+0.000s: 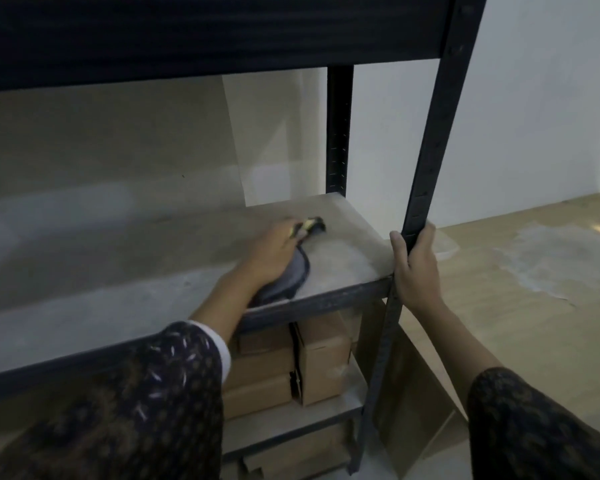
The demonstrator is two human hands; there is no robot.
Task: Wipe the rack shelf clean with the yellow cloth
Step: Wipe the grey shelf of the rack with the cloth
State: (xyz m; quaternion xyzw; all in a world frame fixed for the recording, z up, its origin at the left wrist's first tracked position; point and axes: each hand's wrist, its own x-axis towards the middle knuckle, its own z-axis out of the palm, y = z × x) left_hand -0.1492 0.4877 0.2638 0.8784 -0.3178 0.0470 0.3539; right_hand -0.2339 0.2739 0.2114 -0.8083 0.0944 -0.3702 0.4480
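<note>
1. We see the fingers (284, 230) of the left hand (274, 252) reaching forward, palm down, over the yellow cloth (297, 271). Blur smears them, so we cannot tell whether they curl round the cloth or only press on it.
2. The cloth lies on the rack shelf (347, 251) under that hand, toward the shelf's right end. In this dim light most of it reads as dark grey-blue. A yellow-and-black end pokes out past the fingertips, and its near edge reaches the shelf's front rim.
3. The right hand (418, 271) has its fingers wrapped round the front right upright post (437, 133), thumb on the side nearer the shelf. It grips just above the corner where the shelf's rim meets the post.
4. The shelf is a pale board in a dark metal frame (its surface looks chalky and streaked around the cloth).
5. Both forearms come out of dark patterned sleeves (136, 403).
6. Under the shelf we make out cardboard boxes (321, 358) packed close together on a lower shelf (291, 427).
7. A dark upper beam (187, 36) spans the top, with a rear post (339, 133) behind the shelf's right end.
8. To the right lie a tan floor (516, 306) and a pale wall (534, 98)
</note>
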